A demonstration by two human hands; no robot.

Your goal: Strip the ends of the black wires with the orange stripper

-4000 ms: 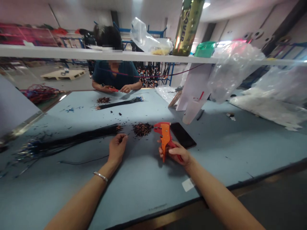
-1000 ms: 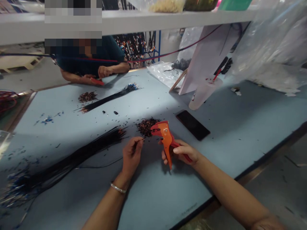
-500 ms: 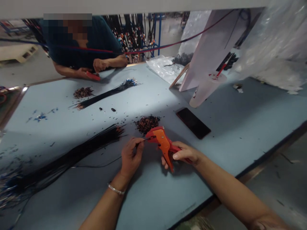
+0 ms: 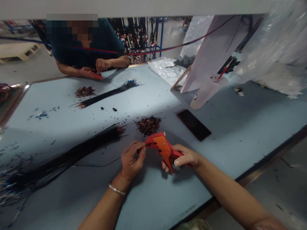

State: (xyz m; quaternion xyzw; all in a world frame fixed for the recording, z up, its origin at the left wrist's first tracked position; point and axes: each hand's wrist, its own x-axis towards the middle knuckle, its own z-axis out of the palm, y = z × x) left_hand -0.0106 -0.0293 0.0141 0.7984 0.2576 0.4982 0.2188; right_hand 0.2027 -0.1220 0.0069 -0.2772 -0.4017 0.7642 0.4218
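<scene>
My right hand (image 4: 183, 157) is wrapped round the handles of a red and orange wire stripper (image 4: 159, 143). Between thumb and fingers, my left hand (image 4: 132, 158) pinches a thin black wire (image 4: 102, 165) near its end. The wire's tip is at the stripper's jaws, where its exact seat is hidden. Behind the wrist the wire trails left toward a long bundle of black wires (image 4: 81, 150), whose far-left ends carry blue and silvery terminals. Just beyond the stripper lies a heap of short black and copper-coloured scraps (image 4: 148, 125).
A smartphone (image 4: 194, 124) lies right of the heap. A translucent cup (image 4: 208, 91) leans beside a white panel (image 4: 200, 54). Across the table (image 4: 240, 127), a co-worker's hand holds a red tool (image 4: 95, 75) near a second wire bundle (image 4: 107, 93) and scrap pile (image 4: 85, 91).
The stripper's handles have closed somewhat, and its jaws have come up to my left fingertips, so less wire shows between them. The view has shifted slightly.
</scene>
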